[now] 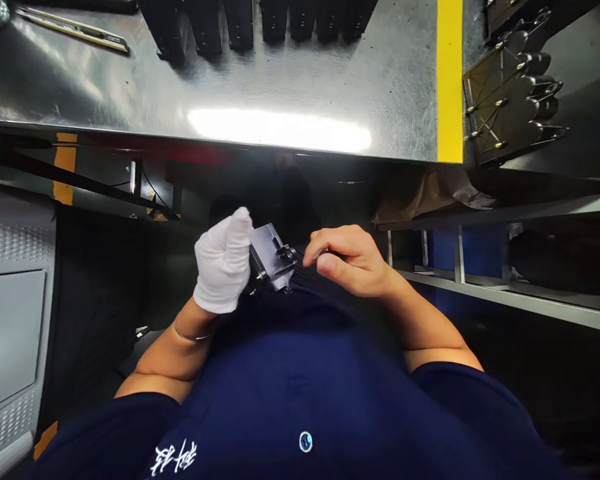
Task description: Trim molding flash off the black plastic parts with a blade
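Note:
My left hand (223,263), in a white glove, is closed around a small black moulded part (270,250). This part has a flat, boxy face and several short pegs or knobs at its lower and right edges. It is held in front of my body, tilted, below the bench's front edge. Just to its right is my bare right hand (350,259), thumb and curled forefinger brought together. A small dark bit shows between those fingers, too small to name. A narrow gap separates the right fingertips from the black part.
On the metal bench (290,80) stand several black rectangular parts (275,20) in a row. A utility knife (75,30) lies at the far left. Beyond a yellow strip (450,80) is a black ribbed part (505,100). A grey case (13,320) and a metal rack (510,300) flank me.

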Demonstrator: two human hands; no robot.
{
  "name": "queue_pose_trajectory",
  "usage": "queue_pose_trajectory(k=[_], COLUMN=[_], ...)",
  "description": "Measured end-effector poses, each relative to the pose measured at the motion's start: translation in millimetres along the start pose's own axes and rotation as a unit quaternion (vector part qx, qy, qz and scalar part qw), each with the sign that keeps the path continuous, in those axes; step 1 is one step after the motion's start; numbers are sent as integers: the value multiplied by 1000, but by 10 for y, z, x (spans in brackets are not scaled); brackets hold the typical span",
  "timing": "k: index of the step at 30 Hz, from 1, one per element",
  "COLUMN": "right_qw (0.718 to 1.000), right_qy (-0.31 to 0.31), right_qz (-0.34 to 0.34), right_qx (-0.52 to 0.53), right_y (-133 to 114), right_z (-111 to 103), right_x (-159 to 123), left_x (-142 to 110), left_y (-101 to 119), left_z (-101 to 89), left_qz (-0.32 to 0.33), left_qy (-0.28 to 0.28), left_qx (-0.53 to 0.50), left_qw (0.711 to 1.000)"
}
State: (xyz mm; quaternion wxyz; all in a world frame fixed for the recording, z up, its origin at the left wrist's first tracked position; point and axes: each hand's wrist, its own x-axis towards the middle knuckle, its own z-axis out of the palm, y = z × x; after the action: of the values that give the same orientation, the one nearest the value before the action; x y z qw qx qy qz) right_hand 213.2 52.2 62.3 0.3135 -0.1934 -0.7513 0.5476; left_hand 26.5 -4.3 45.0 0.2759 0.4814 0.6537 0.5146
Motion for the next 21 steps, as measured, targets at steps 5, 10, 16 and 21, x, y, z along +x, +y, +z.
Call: queue_pose_trajectory(k=[5, 10, 16, 21], right_qw=[995, 986, 981, 981], right_qy=[26, 19, -2, 5], right_qz=[-6, -53, -80, -79], right_qx=[-93, -154, -177, -176], right_y=[36, 11, -7, -10], right_z=[88, 64, 43, 45], right_x=[45, 58, 20, 11], left_x=[0, -29, -11, -7], left_y=[-12, 18, 62, 37], left_z=[-19, -86, -104, -93], left_qz=[3, 25, 55, 55], left_qy=[13, -38, -73, -68], left_qx=[7, 21, 31, 32], left_qw=[1000, 999, 995, 996])
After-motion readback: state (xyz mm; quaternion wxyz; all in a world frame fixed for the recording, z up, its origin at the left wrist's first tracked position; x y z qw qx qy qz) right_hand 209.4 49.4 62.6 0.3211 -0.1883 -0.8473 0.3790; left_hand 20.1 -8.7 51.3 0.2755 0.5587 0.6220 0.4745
